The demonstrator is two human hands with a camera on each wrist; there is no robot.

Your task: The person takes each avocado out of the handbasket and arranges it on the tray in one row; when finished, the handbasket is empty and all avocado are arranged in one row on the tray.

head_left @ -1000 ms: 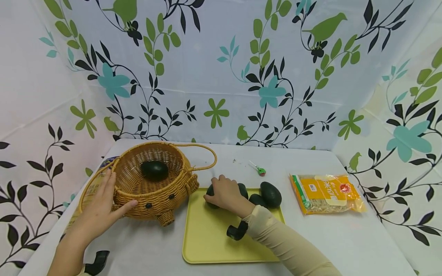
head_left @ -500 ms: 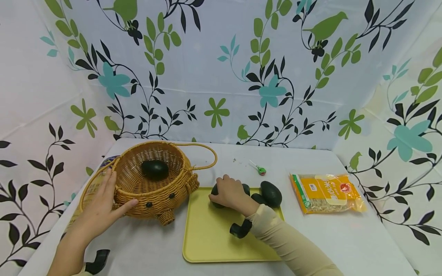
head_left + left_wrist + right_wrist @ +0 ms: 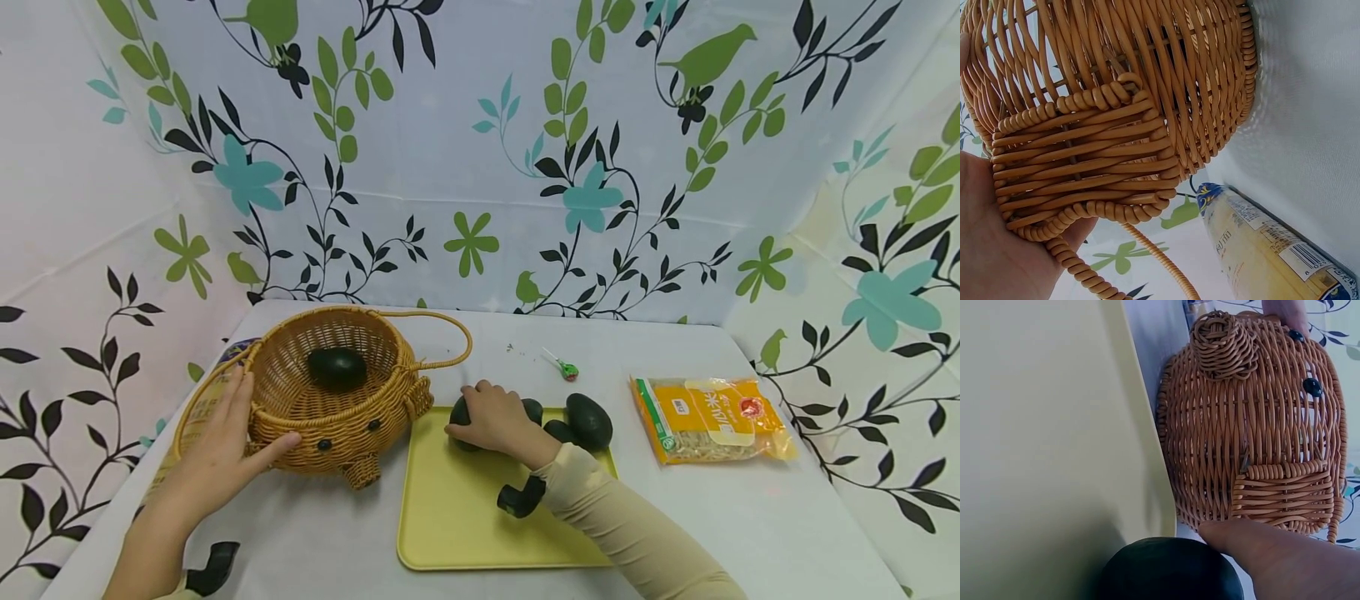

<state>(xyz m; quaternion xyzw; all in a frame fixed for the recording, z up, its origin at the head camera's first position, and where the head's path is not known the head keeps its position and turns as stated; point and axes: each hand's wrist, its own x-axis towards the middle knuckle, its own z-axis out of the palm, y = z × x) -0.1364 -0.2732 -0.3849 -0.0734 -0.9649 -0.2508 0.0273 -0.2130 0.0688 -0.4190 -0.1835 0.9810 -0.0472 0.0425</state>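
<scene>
A wicker basket (image 3: pixel 330 467) with an animal face stands at the left of the table, a dark green avocado (image 3: pixel 337 368) lying inside it. My left hand (image 3: pixel 213 454) rests against the basket's left side, fingers straight and thumb spread across the front; the left wrist view shows the palm beside the woven ear (image 3: pixel 1085 162). Over the yellow tray (image 3: pixel 457 517), my right hand (image 3: pixel 498 421) holds an avocado (image 3: pixel 1169 572) at the far left part, its fingers curled over it. More avocados (image 3: pixel 588 422) lie on the tray to the right, some partly hidden by the hand.
An orange bag of noodle-like food (image 3: pixel 712 421) lies at the right. A green-wrapped lollipop (image 3: pixel 567 372) is behind the tray. Left of the basket lies a yellow-and-blue package (image 3: pixel 1260 244). A floral cloth (image 3: pixel 480 167) stands behind the table.
My right hand shifted slightly right with the avocado, then a little back left. The left hand and the basket have stayed in place.
</scene>
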